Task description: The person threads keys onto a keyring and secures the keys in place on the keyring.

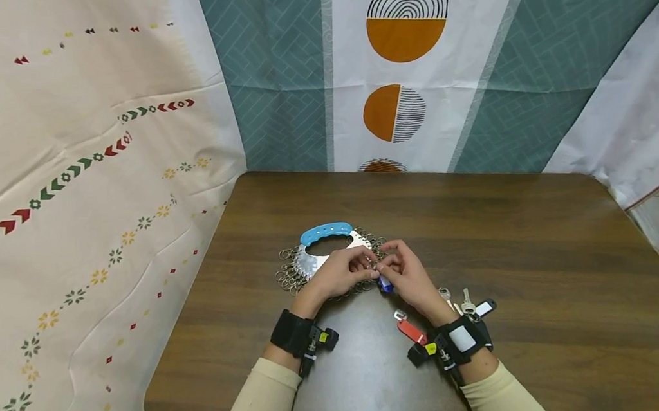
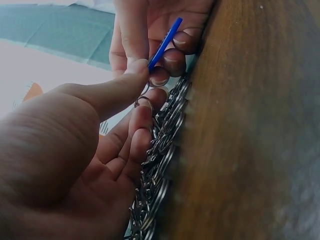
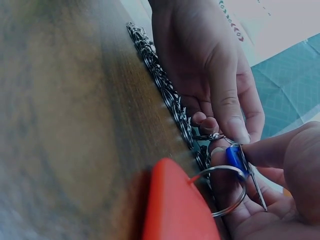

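A crescent-shaped metal key-ring holder (image 1: 309, 263) with a blue handle (image 1: 326, 233) lies on the table, fringed with many small split rings (image 2: 162, 145). My left hand (image 1: 340, 272) is over its right front part, pinching one small ring (image 2: 144, 100) between thumb and fingers. Close against it, my right hand (image 1: 407, 278) pinches a blue key tag (image 3: 236, 159) at the same spot. A thin metal piece, perhaps a key (image 3: 256, 185), hangs beside the tag. Fingers partly hide where tag and ring meet.
On the wooden table (image 1: 542, 247), a red key tag (image 1: 412, 330) with its ring (image 3: 235, 200) lies beside my right wrist. Several keys (image 1: 467, 301) and a black tag (image 1: 485, 307) lie behind that wrist. Patterned cloths (image 1: 273, 74) hang along the back and left.
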The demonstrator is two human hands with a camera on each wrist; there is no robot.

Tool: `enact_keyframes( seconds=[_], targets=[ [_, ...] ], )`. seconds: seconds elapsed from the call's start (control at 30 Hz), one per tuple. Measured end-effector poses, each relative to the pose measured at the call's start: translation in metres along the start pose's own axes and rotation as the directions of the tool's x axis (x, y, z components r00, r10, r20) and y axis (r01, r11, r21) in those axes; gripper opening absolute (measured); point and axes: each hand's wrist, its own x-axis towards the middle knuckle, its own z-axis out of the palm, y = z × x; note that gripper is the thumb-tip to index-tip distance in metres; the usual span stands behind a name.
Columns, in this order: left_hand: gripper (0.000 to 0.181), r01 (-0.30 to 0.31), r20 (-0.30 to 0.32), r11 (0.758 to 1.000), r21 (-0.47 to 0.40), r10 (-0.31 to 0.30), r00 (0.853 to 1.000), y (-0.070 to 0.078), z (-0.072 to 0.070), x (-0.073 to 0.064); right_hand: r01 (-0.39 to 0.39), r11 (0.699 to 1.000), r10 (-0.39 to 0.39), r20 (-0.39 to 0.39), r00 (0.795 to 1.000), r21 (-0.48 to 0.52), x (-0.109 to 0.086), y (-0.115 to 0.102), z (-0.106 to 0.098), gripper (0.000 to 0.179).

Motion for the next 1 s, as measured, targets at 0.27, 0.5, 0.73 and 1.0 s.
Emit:
enact_keyframes(
  seconds=[0.27,0.5,0.73,1.0],
  targets=[
    [0.021,0.001,-0.010,1.000,0.017,0.000,1.000,0.001,0.000,0.000,-0.014,0.999,0.014,0.006,1.000,-0.036,0.001,0.000,-0.001,0.033],
    [0.021,0.020,-0.012,0.999,0.040,-0.020,1.000,0.001,0.000,0.001,-0.023,0.998,0.024,0.019,1.000,-0.066,0.000,-0.007,0.000,0.022],
    [0.020,0.019,-0.006,0.999,0.050,-0.018,1.000,0.001,0.000,0.001,-0.003,0.998,0.005,0.029,1.000,-0.055,-0.009,-0.038,0.002,0.018],
    [0.022,0.047,-0.015,0.999,0.013,-0.047,0.999,0.002,0.000,-0.002,-0.005,0.999,0.005,0.012,1.000,-0.045,0.000,-0.004,0.002,0.017]
  ],
)
